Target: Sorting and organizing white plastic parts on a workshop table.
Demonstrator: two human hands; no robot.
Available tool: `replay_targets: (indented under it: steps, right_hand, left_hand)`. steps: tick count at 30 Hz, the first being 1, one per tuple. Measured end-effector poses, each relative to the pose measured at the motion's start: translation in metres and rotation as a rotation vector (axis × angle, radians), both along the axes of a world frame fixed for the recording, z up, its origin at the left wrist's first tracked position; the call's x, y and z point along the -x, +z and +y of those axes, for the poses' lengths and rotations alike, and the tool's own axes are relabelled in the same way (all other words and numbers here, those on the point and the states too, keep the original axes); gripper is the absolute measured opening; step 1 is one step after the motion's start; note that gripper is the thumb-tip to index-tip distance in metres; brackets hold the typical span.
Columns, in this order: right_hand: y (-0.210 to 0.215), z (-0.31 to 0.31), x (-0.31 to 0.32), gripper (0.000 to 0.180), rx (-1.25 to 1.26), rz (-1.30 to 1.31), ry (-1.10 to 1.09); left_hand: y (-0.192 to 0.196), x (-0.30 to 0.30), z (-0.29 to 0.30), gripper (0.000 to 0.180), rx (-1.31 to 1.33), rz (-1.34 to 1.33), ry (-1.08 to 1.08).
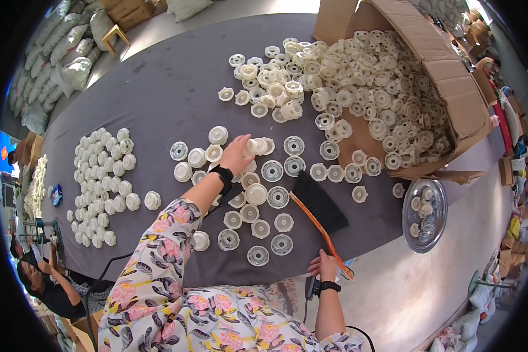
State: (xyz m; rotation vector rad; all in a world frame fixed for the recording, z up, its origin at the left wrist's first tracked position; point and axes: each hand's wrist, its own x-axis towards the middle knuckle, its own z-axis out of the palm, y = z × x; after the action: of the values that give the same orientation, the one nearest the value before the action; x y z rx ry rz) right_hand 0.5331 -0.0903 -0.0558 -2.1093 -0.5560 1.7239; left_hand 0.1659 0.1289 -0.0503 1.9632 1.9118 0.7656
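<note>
My left hand (237, 157) reaches over the middle of the grey-covered table, its fingers closed round a small white plastic cap (250, 147). About it lie round white caps (256, 193) and clear ring-shaped parts (271, 171), some partly hidden under my wrist. My right hand (324, 265) is at the near table edge, fingers loosely stretched, seemingly with nothing in them. Beside it runs the orange handle of a black-bristled brush (320, 205), which lies on the cloth with its handle end past the edge. Whether the hand touches the handle I cannot tell.
A tipped cardboard box (452, 82) spills a heap of whitish ring parts (364, 70) at the far right. Assembled-looking white caps (102, 176) are grouped at the left. A metal tray (413, 240) holds a few parts. Another person (58, 290) sits at the left.
</note>
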Motion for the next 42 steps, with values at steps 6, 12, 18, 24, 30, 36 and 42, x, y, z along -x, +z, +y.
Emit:
replay_targets:
  steps: [6, 12, 18, 24, 30, 36, 42]
  right_hand:
    - [-0.002, 0.002, -0.004, 0.057, 0.01, 0.0, -0.016]
    - [0.001, 0.003, -0.001, 0.057, 0.017, 0.016, -0.006]
    - [0.002, 0.002, -0.001, 0.056, 0.025, 0.001, -0.022]
    - [0.002, 0.001, -0.002, 0.056, 0.019, 0.007, -0.013]
    - [0.002, 0.002, -0.002, 0.056, 0.019, 0.032, -0.008]
    - [0.003, 0.003, -0.002, 0.055, 0.022, 0.04, -0.009]
    - [0.003, 0.001, 0.0, 0.057, 0.002, 0.025, -0.002]
  left_hand:
    - [0.04, -0.025, 0.006, 0.051, -0.073, 0.086, -0.117]
    - [0.03, -0.056, -0.017, 0.052, 0.091, 0.045, -0.442]
    - [0.023, -0.063, -0.017, 0.049, 0.154, 0.215, -0.409]
    - [0.019, -0.04, 0.008, 0.046, -0.035, 0.034, -0.1]
    - [0.015, -0.028, 0.022, 0.048, 0.023, 0.24, -0.063]
    - [0.042, -0.054, -0.037, 0.048, 0.065, -0.05, -0.28]
    - [0.035, -0.08, -0.072, 0.049, 0.157, 0.076, -0.519]
